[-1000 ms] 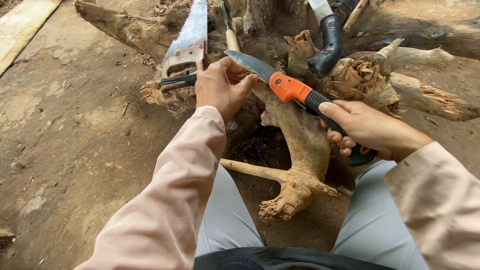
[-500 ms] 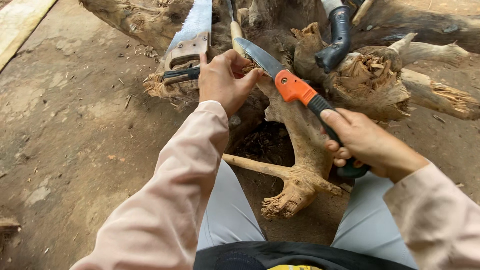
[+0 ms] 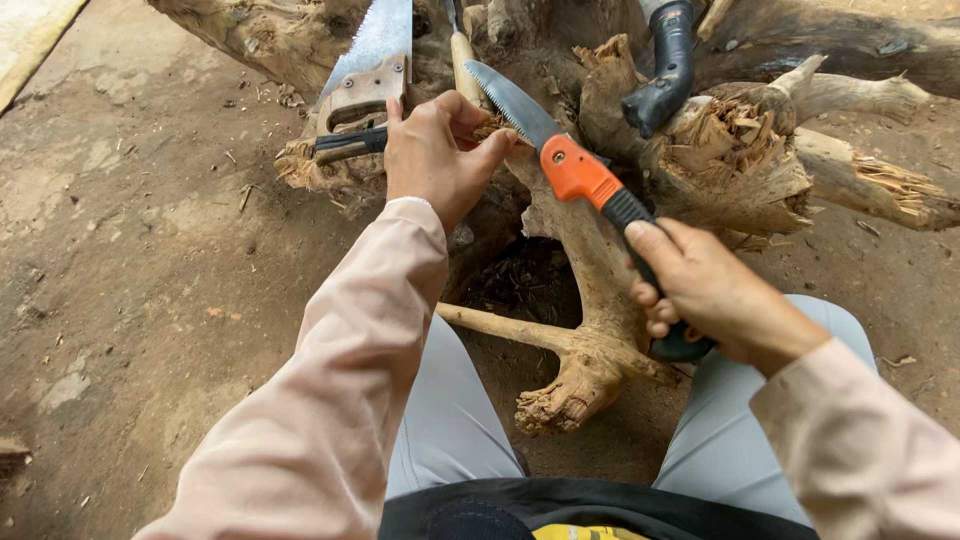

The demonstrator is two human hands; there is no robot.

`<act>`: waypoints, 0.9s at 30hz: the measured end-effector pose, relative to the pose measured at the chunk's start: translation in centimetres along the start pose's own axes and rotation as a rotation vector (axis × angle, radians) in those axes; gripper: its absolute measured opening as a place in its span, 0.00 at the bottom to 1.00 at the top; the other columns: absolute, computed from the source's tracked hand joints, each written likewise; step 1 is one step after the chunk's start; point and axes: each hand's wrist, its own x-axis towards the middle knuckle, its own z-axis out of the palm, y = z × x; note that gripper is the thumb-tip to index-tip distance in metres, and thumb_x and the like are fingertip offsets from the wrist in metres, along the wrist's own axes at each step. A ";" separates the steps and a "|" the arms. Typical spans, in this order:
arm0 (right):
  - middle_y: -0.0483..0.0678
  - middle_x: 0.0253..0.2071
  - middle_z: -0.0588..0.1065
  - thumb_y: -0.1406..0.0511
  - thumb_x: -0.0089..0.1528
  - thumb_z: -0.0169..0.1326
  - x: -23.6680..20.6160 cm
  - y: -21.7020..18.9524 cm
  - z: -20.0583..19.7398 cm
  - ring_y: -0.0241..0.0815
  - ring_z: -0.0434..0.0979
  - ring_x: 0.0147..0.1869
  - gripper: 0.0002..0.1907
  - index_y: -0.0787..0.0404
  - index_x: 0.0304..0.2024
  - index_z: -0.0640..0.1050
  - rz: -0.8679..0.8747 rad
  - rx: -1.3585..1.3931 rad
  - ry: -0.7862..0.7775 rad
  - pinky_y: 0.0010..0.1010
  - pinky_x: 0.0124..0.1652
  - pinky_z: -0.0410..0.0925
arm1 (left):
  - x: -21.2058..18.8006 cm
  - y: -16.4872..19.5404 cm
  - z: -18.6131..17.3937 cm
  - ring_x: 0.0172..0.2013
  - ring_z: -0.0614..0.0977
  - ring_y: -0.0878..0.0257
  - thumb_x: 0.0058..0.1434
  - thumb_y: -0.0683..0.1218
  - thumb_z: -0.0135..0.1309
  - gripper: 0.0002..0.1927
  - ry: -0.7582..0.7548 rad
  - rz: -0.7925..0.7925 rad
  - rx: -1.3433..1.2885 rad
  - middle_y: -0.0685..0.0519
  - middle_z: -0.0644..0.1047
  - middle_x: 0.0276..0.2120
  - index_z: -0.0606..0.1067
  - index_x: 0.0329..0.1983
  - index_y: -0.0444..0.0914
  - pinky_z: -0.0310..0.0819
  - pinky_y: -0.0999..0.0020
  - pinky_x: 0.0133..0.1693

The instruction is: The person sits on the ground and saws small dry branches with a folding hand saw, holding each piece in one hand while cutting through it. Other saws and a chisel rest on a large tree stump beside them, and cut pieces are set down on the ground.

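A big gnarled tree stump [image 3: 590, 300] with twisted roots lies on the dirt between my knees. My right hand [image 3: 705, 290] grips the black handle of a folding pruning saw [image 3: 575, 170] with an orange collar; its curved blade points up and left onto the wood. My left hand [image 3: 435, 150] rests on the stump at the blade's tip, fingers pinching a small splintered piece of wood there.
A wooden-handled handsaw [image 3: 365, 70] leans against the stump at the upper left. A black curved tool handle [image 3: 665, 75] sticks up from the wood at the top right. Splintered root ends [image 3: 870, 170] jut out to the right. A pale plank [image 3: 30, 35] lies top left.
My right hand and the pruning saw have slid back towards me and slightly down. My left hand has stayed on the stump by the blade's tip.
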 end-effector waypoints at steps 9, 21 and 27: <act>0.45 0.15 0.60 0.52 0.72 0.43 -5.9 4.3 -2.3 0.39 0.54 0.13 0.17 0.59 0.43 0.68 0.199 0.152 0.028 0.34 0.15 0.57 | -0.3 0.0 0.0 0.31 0.86 0.62 0.55 0.56 0.67 0.16 -0.014 -0.014 -0.035 0.55 0.84 0.27 0.81 0.34 0.39 0.36 0.46 0.71; 0.46 0.15 0.58 0.54 0.74 0.45 -5.5 9.4 -3.9 0.38 0.53 0.11 0.16 0.60 0.46 0.65 0.154 0.223 -0.025 0.36 0.12 0.56 | -0.1 -0.3 -0.1 0.31 0.85 0.63 0.55 0.55 0.67 0.16 -0.017 0.027 0.012 0.55 0.84 0.28 0.80 0.36 0.39 0.35 0.44 0.71; 0.48 0.17 0.62 0.52 0.73 0.42 -2.6 2.1 -4.4 0.40 0.59 0.13 0.20 0.63 0.42 0.67 0.157 -0.044 0.006 0.35 0.14 0.55 | 0.0 -0.2 0.2 0.29 0.85 0.63 0.54 0.57 0.68 0.18 -0.014 -0.037 0.017 0.56 0.84 0.26 0.80 0.34 0.40 0.39 0.47 0.72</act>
